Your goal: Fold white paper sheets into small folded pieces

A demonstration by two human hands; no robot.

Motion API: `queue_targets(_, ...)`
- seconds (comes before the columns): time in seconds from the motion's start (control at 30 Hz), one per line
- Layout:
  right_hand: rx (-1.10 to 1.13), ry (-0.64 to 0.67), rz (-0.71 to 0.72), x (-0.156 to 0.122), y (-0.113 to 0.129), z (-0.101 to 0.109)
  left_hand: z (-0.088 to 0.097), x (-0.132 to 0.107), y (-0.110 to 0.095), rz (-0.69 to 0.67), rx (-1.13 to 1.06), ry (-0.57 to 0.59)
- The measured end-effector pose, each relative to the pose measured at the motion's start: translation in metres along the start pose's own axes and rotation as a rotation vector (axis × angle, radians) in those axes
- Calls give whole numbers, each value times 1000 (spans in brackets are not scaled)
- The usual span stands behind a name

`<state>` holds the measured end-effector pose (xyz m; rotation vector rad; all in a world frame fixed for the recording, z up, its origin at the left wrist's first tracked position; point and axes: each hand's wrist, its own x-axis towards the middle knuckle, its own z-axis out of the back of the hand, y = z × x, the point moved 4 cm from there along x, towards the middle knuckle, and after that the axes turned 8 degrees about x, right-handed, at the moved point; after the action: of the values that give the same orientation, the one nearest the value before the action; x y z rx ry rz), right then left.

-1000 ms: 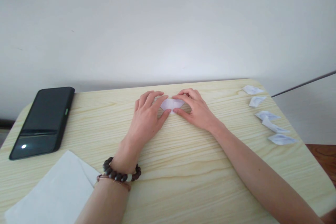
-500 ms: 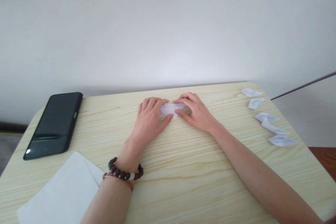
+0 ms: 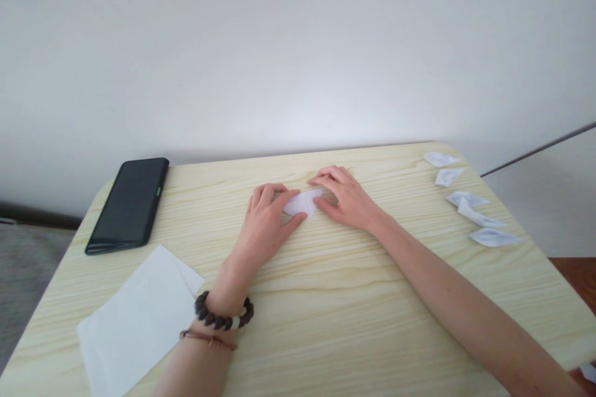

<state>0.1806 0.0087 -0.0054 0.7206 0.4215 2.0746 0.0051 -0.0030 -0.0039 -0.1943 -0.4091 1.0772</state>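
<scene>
A small piece of folded white paper [image 3: 302,202] lies on the table between my two hands, with a crease line across its right part. My left hand [image 3: 267,217] grips its left end, index finger along the upper edge and thumb at the lower edge. On the other side, my right hand [image 3: 342,198] has its thumb on the paper's right end, and its curled index finger hovers by the upper corner. The left wrist wears a dark bead bracelet [image 3: 218,321] and a thin brown band.
A black phone-like device [image 3: 130,205] lies at the table's back left. White paper sheets [image 3: 139,322] rest near my left forearm. Several folded paper pieces [image 3: 496,237] line the right edge. Behind the wooden table [image 3: 326,322] stands a pale wall [image 3: 298,49].
The paper's right end has been folded, so it looks narrower and its outline has changed. My left hand has shifted slightly down. The camera view has moved a little left.
</scene>
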Motion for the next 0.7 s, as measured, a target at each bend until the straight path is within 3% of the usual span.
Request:
queue_targets(0.17,-66,5,-79,-25,28,-8,6,-25,-4,2,-95,-17)
queue_targets(0.3,78,-18,-89,-34,35,-6,10,-31,-7,3,-254,-22)
queue_targets(0.47,447,-27,-237,-35,27,1,11,-32,1,244,-570,48)
queue_targets(0.7,697,28,-430,-43,34,-4,5,-39,4,475,-1010,167)
